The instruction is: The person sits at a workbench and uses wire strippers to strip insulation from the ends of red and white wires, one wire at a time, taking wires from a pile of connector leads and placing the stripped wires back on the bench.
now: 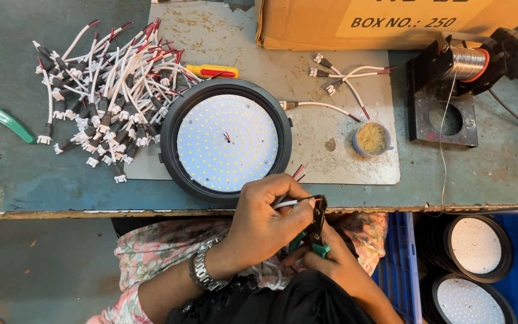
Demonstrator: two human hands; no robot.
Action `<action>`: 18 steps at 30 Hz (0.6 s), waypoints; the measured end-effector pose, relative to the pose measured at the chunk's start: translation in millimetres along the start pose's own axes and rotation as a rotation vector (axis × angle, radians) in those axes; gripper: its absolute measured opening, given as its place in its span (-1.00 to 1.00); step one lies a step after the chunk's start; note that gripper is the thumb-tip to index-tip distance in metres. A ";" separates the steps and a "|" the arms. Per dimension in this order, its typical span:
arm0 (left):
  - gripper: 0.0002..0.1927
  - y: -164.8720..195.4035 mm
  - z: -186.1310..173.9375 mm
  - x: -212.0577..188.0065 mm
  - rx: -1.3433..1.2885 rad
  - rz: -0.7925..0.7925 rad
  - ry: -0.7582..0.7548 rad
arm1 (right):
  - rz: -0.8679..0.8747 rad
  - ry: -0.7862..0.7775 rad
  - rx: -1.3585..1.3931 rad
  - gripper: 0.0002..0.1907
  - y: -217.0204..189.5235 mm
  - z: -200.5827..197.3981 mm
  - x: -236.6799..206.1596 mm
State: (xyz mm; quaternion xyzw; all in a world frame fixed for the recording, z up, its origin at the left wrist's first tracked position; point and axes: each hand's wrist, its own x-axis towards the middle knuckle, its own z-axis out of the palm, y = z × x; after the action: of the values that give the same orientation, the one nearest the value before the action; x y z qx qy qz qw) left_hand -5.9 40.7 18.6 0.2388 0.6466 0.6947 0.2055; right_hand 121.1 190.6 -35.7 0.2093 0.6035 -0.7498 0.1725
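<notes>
Gripping one wire lead (290, 203), left hand (265, 222); right hand (331, 264) closed on one cutter (317, 223). Just below one round lamp (228, 141); three loose leads (343, 75) right of it.

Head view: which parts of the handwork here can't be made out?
- Right hand: mostly covered by the left hand; its grip on the green-handled cutters is hidden.
- Wire end at the cutter tip: too small to tell if stripped.
- Cardboard box: cut off by the top edge.
- Stacked round lights: the lower one is cut off by the bottom edge.
</notes>
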 end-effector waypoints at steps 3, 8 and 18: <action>-0.87 0.1 0.8 0.6 0.008 -0.015 0.006 | 0.029 0.018 0.022 -0.08 -2.3 2.1 1.0; -0.89 0.6 2.7 0.3 0.020 0.031 0.010 | -0.082 -0.034 -0.036 -0.16 -5.2 3.9 1.6; -0.90 3.9 4.8 0.0 0.123 0.101 0.047 | -0.354 0.113 -0.492 -0.02 4.4 -1.4 4.5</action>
State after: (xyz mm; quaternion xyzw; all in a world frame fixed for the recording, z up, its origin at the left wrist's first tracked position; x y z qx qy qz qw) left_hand -2.9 44.2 22.7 0.2671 0.6799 0.6685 0.1399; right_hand 119.6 191.0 -42.0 0.0942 0.8028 -0.5866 0.0508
